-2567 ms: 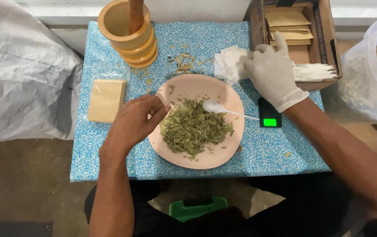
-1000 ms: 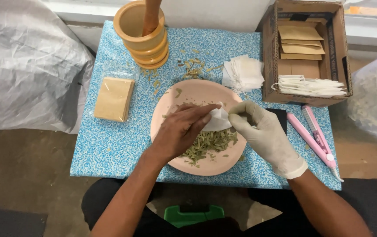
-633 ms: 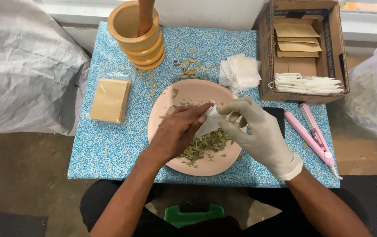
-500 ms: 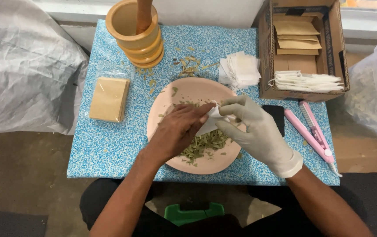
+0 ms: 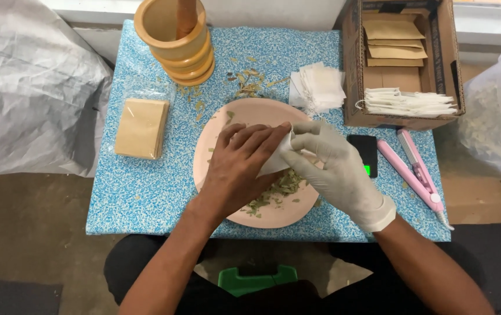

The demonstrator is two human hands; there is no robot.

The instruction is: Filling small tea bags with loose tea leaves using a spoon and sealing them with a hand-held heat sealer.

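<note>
Both hands moved lower over the pink plate [image 5: 234,217] since a moment ago. My bare left hand [image 5: 240,165] pinches the small white filter bag [image 5: 278,162] and hides most of it and the dried leaves [image 5: 278,188]. My gloved right hand [image 5: 333,171] grips the bag's other edge, fingers curled. Beneath the plate lies a blue speckled table [image 5: 145,192], where the small scale [image 5: 364,154] is partly covered.

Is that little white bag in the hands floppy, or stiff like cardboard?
Probably floppy: the white bag bends between the left hand and the gloved right hand. Likely very light, since it looks thin. It might tear easily.
</note>
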